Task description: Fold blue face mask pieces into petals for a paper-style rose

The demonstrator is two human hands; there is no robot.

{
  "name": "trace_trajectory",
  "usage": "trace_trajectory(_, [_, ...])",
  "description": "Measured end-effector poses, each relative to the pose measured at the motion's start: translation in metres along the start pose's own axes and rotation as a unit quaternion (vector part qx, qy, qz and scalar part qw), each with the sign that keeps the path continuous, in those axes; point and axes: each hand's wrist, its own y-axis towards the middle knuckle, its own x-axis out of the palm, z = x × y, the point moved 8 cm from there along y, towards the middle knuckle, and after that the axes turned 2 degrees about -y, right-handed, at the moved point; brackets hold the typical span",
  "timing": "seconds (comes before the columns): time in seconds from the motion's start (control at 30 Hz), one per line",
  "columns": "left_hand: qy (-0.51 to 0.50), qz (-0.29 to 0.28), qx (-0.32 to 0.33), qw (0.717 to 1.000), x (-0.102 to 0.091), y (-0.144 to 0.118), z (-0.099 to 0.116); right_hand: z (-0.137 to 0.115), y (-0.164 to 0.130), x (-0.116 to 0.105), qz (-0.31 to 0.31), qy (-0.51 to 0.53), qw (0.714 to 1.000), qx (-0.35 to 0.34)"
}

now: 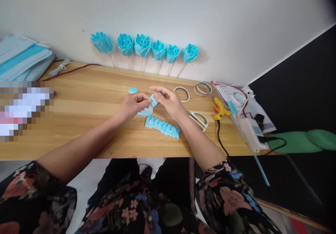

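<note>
Pinching a small folded piece of blue paper (153, 99) between both hands, you work above the middle of the wooden bench (86, 97). Your left hand (133, 105) closes thumb and fingertips on the near end of the piece, while your right hand (169, 101) grips its far end, the index finger stretched out over the top. Just below the hands, a row of folded blue paper segments (162, 126) lies flat on the bench, with another small blue stack (146, 112) tucked under your left hand. A lone blue petal (132, 90) rests just beyond your left knuckles. Six finished blue paper roses (143, 47) on wooden sticks lean against the white wall at the back edge of the bench. To your right sit two rolls of tape (182, 94), white-handled scissors (198, 118) touching your right wrist, and a yellow glue gun (219, 110) with its black cord running off the front edge. A pile of blue sheets (22, 57) sits at the far left corner, and a white power strip (250, 130) lies along the bench's right end.
</note>
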Motion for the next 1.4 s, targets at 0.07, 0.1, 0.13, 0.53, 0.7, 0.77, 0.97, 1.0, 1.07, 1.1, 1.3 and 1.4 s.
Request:
trace_trajectory(0.07, [0.015,-0.006,0.008,1.000,0.001,-0.002,0.003,-0.001,-0.002,0.003,0.000,-0.025,1.000,-0.004])
trace_trajectory(0.1, [0.024,-0.005,0.012,1.000,0.002,-0.003,0.005,-0.002,-0.003,0.004,0.002,-0.034,0.999,-0.004])
trace_trajectory(0.13, [0.032,-0.005,0.015,0.999,0.002,-0.004,0.007,-0.002,-0.003,0.005,0.004,-0.040,0.999,-0.003])
trace_trajectory(0.53, [0.004,0.060,0.008,0.998,-0.010,-0.003,0.005,0.008,0.001,-0.004,0.049,0.097,0.994,0.031])
trace_trajectory(0.7, [-0.020,0.088,0.011,0.996,-0.016,-0.002,0.006,0.003,-0.002,0.007,0.004,0.095,0.995,0.039])
trace_trajectory(0.77, [-0.017,0.089,0.013,0.996,-0.016,-0.002,0.007,-0.001,-0.004,0.010,-0.008,0.064,0.997,0.033])
trace_trajectory(0.97, [-0.036,0.053,0.025,0.998,-0.011,-0.002,0.006,-0.005,-0.004,0.010,0.003,-0.003,1.000,0.003])
trace_trajectory(1.0, [-0.037,0.048,0.024,0.998,-0.010,-0.001,0.005,-0.005,-0.004,0.010,0.004,-0.007,1.000,0.002])
trace_trajectory(1.07, [-0.031,0.047,0.019,0.998,-0.010,-0.001,0.005,-0.006,-0.005,0.011,0.000,-0.012,1.000,0.004])
trace_trajectory(1.1, [-0.027,0.051,0.016,0.998,-0.011,-0.001,0.005,-0.006,-0.005,0.011,-0.005,-0.008,1.000,0.007])
trace_trajectory(1.3, [-0.020,0.046,0.013,0.999,-0.009,-0.001,0.009,-0.004,-0.004,0.007,0.004,0.046,0.998,0.030])
trace_trajectory(1.4, [-0.019,0.040,0.007,0.999,-0.007,-0.002,0.009,-0.003,-0.003,0.003,0.024,0.032,0.999,0.015])
